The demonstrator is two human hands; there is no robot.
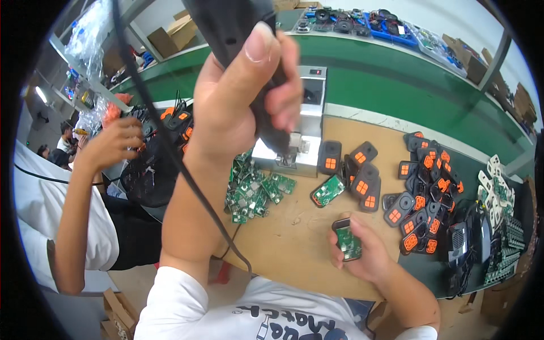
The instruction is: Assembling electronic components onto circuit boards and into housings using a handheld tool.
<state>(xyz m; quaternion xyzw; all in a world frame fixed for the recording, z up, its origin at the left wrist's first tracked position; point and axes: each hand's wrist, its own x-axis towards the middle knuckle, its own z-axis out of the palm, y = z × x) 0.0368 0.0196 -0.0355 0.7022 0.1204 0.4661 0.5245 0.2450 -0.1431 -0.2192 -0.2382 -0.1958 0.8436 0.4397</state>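
My left hand is wrapped round a black corded electric screwdriver, raised close to the camera with its thumb along the body. The tool's lower end points down at the front of a silver box-shaped screw feeder; whether it touches is unclear. Low over the table, my right hand grips a small black remote-like housing with a green circuit board facing up. Beyond it lies another open housing with a board, next to several black housings with orange buttons.
Loose green boards are heaped left of the feeder. More orange-buttoned housings pile up at the right, beside white parts and stacked boards. A black cable crosses the view. At left, a co-worker's hand reaches over black parts.
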